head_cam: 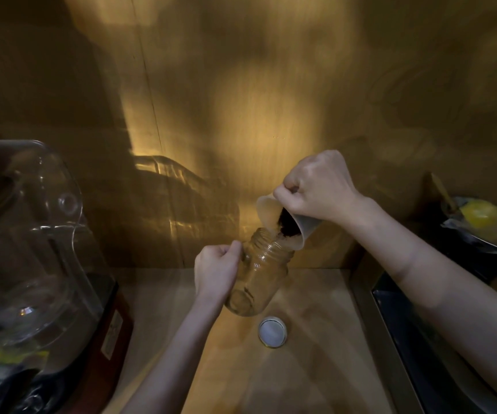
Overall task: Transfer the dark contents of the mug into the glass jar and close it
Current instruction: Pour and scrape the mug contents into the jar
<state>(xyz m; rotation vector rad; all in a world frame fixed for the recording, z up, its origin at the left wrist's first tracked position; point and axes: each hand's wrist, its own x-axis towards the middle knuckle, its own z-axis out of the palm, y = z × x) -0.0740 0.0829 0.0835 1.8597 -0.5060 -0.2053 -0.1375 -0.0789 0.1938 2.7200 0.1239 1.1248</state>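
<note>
A clear glass jar [259,273] is tilted on the wooden counter, its open mouth pointing up and to the right. My left hand [216,271] grips the jar's side near the neck. My right hand [319,186] holds a pale mug [274,213] tipped steeply over the jar's mouth. Dark contents [286,224] sit at the mug's lower rim, right above the opening. The jar's lid [272,332] lies flat on the counter just in front of the jar, white inside facing up.
A big clear plastic appliance cover on a red base [41,264] fills the left side. A wooden wall [241,100] stands close behind. On the right lie a dark sink [438,354] and a dish with yellow food [486,222].
</note>
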